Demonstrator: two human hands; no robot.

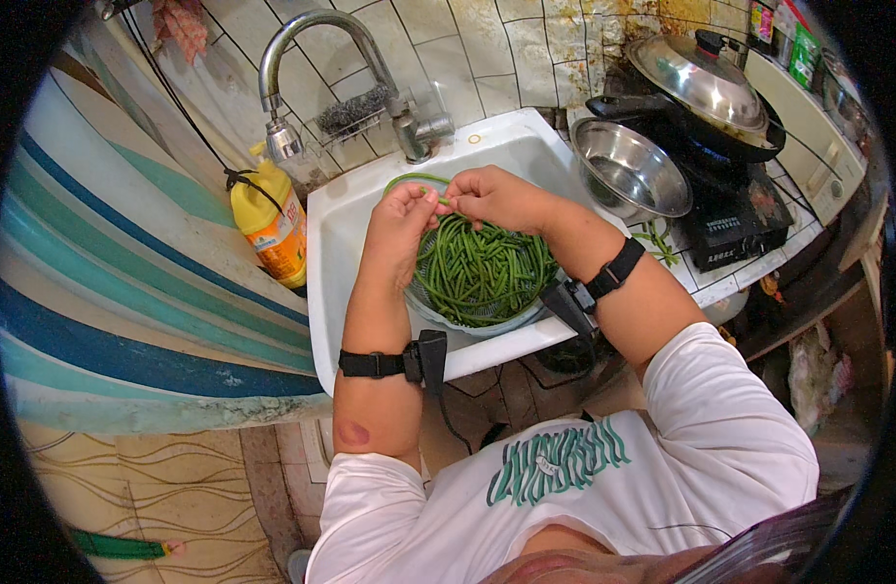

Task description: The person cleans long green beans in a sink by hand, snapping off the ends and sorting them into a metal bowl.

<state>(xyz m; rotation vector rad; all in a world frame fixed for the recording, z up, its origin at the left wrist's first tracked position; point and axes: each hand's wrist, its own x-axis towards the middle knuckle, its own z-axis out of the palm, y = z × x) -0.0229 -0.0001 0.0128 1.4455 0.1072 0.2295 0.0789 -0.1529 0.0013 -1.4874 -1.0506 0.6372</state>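
Observation:
Both my hands meet over the back left part of a light plastic basket [484, 331] set in a white sink [338, 255]. The basket holds a heap of green long beans [484, 270], many in short pieces and some still long. Between the fingertips of my left hand [404, 215] is one end of a green bean [434, 197]. My right hand [491, 197] pinches the same bean close beside it. A long bean strand [411, 177] curves along the basket's back rim behind my hands, which hide part of the heap.
A chrome faucet [411, 139] rises behind the sink. On the left stand a yellow detergent bottle [272, 219] and a striped curtain [163, 292]. To the right are a steel bowl [630, 168], bean scraps [659, 241] and a lidded wok [699, 80] on a black gas stove [743, 219].

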